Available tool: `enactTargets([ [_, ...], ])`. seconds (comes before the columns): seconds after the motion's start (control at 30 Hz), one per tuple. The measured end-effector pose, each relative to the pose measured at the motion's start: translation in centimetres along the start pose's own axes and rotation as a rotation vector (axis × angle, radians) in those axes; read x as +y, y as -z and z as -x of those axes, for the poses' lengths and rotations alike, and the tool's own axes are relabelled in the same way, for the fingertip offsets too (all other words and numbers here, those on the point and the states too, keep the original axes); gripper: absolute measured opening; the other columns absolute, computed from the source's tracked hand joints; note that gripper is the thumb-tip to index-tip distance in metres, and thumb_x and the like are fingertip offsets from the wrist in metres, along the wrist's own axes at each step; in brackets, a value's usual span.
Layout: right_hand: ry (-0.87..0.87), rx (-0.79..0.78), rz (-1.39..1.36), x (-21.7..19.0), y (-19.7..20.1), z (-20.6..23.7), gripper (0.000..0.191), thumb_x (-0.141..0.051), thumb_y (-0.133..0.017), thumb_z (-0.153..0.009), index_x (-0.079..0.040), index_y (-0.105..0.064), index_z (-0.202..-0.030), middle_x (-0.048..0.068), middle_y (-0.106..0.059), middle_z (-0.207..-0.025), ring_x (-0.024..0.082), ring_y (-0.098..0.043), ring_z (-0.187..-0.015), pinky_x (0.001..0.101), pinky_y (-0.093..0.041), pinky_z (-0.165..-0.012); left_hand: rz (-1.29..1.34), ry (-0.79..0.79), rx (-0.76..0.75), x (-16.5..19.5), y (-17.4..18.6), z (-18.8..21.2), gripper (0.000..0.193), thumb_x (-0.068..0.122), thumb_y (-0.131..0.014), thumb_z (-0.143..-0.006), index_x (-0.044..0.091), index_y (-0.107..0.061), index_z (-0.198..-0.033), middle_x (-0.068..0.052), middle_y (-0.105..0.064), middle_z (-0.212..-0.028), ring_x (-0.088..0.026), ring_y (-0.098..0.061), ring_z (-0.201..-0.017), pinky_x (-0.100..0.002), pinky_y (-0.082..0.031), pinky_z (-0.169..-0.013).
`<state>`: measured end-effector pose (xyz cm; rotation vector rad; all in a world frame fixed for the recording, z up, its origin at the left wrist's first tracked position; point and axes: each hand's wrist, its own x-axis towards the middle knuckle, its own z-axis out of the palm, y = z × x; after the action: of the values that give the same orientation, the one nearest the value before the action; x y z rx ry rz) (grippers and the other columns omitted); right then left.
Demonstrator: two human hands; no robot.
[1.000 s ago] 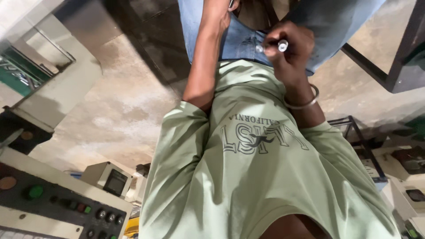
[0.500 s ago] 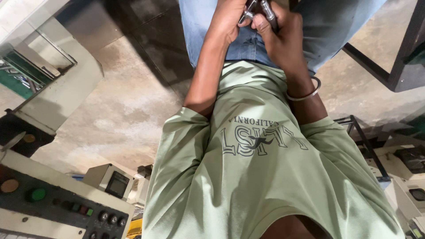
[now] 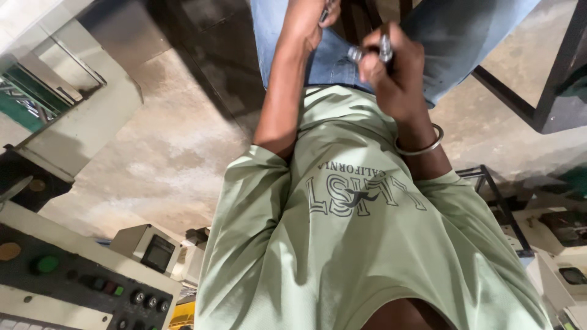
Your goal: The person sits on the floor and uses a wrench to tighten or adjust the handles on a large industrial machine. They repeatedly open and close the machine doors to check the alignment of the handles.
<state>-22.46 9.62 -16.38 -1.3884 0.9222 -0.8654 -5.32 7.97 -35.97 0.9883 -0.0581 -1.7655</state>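
Stained concrete floor (image 3: 165,153), beige control panel (image 3: 67,281) w/ knobs, black metal frame (image 3: 550,79)

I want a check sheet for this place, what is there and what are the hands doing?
Surface: stained concrete floor.
Job's things: small shiny metal part, blurred, kind unclear.
Clutter: nothing seen.
Grippers: right hand in a closed grip on the metal part; left hand touches something at the top edge, grip unclear.
Cables: nothing seen.
Surroundings: control panel with a green button and knobs, dark metal frame, cream machine housing, green shirt, blue jeans.
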Motion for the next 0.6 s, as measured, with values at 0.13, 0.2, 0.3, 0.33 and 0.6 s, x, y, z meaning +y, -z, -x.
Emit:
enactTargets([
  [0.13,-0.141,-0.002,0.152,-0.3,0.0,-1.0,0.036,-0.022,-0.064,-0.120,0.004,-0.061,-0.095,0.005,-0.058,-0.074,0.010,-0.052,-0.066,0.0252,-0.041,-0.061,-0.069,0.084,0.031,0.0,-1.2,0.6,0.031,0.011,-0.060,-0.098,0.005,-0.055,-0.068,-0.005,-0.051,-0.055,-0.013,-0.042,-0.041,-0.029,-0.027,-0.038],
  [0.2,-0.165,0.009,0.140,-0.2,-0.3,-1.3,0.030,-0.019,-0.063,-0.119,0.003,-0.064,-0.098,0.004,-0.058,-0.071,0.009,-0.053,-0.064,0.0248,-0.041,-0.059,-0.043,0.064,-0.016,-0.2,-1.8,1.0,0.030,0.011,-0.061,-0.099,0.004,-0.056,-0.070,-0.005,-0.051,-0.057,-0.012,-0.041,-0.042,-0.029,-0.028,-0.039],
  [0.3,-0.163,0.035,0.149,0.2,-0.7,-1.5,0.023,-0.016,-0.062,-0.119,0.003,-0.065,-0.105,0.004,-0.060,-0.073,0.008,-0.056,-0.062,0.0241,-0.042,-0.057,-0.101,0.132,0.051,-0.5,-2.3,1.3,0.028,0.012,-0.063,-0.099,0.003,-0.061,-0.072,-0.008,-0.057,-0.058,-0.014,-0.047,-0.042,-0.029,-0.031,-0.038],
  [0.33,-0.159,0.044,0.157,0.4,-0.8,-1.5,0.021,-0.015,-0.062,-0.119,0.003,-0.064,-0.107,0.004,-0.061,-0.075,0.008,-0.057,-0.061,0.0239,-0.043,-0.056,-0.090,0.130,0.036,-0.5,-2.3,1.3,0.027,0.012,-0.063,-0.099,0.003,-0.062,-0.074,-0.007,-0.057,-0.059,-0.013,-0.046,-0.043,-0.029,-0.030,-0.039],
  [0.6,-0.093,0.091,0.246,3.0,-0.9,-1.3,0.019,-0.016,-0.064,-0.117,0.002,-0.057,-0.117,0.007,-0.061,-0.074,0.012,-0.059,-0.063,0.0244,-0.042,-0.056,-0.163,0.154,0.049,0.0,-3.5,2.8,0.023,0.015,-0.065,-0.097,0.002,-0.066,-0.077,-0.005,-0.063,-0.063,-0.010,-0.051,-0.046,-0.026,-0.031,-0.039],
])
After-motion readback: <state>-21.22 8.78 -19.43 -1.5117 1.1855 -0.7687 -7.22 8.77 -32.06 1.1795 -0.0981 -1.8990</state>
